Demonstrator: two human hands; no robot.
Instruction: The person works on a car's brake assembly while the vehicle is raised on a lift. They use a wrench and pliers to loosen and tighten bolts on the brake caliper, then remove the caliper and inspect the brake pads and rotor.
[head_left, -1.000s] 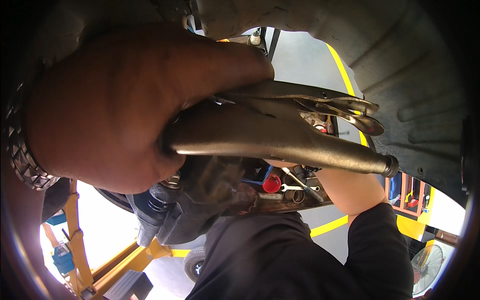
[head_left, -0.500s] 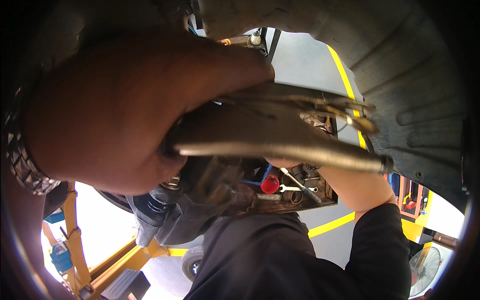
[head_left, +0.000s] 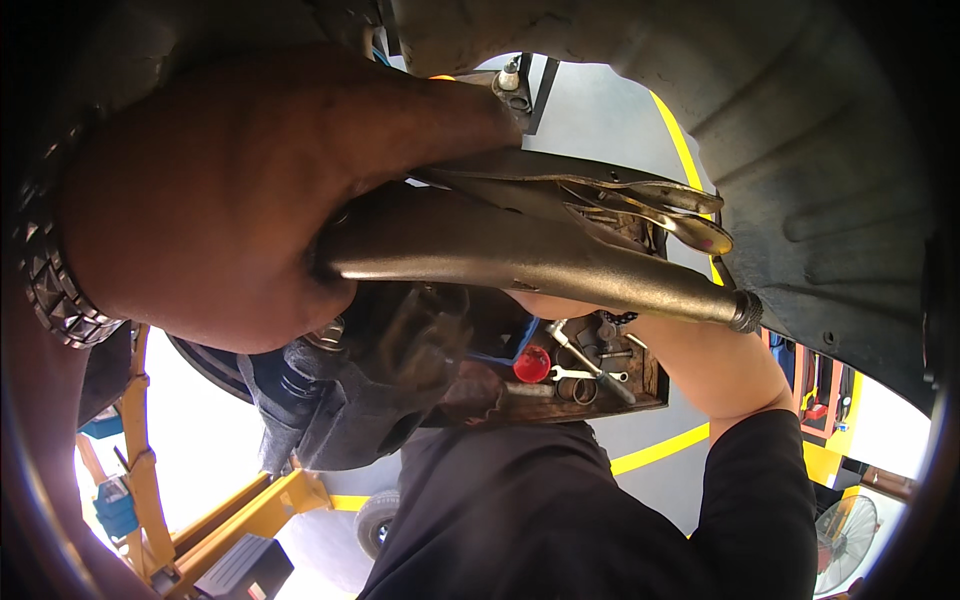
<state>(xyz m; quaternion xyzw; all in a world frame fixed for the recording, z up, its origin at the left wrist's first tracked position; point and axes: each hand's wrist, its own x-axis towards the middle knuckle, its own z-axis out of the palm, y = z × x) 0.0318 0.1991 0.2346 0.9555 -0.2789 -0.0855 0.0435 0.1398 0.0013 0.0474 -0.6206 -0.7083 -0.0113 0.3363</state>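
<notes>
My left hand (head_left: 220, 190), with a chunky metal band at the wrist, is large in the upper left. It is closed around the jaw end of a pair of worn metal locking pliers (head_left: 540, 250). Their handles point right, spread slightly apart, with a knurled adjusting screw at the tip of the lower one. Beneath the pliers lies my right hand (head_left: 560, 305), mostly hidden by them. Its bare forearm comes out of a short black sleeve, and dark beads circle the wrist. What its fingers do cannot be seen. The pliers' jaws are covered by my left hand.
Below is a tool tray (head_left: 640, 400) with a wrench (head_left: 570, 374), a ratchet (head_left: 590, 360), a red cup (head_left: 531, 364) and loose rings. A grey cloth-like bundle (head_left: 330, 410) hangs left. A dark curved wheel-arch liner (head_left: 840, 200) surrounds the top and right. A yellow frame (head_left: 250, 510) stands lower left.
The pliers and my left hand have shifted slightly left, and the pliers look sharp where they were blurred. Their handle end has dropped lower on the picture's left. My right forearm stays nearly in place.
</notes>
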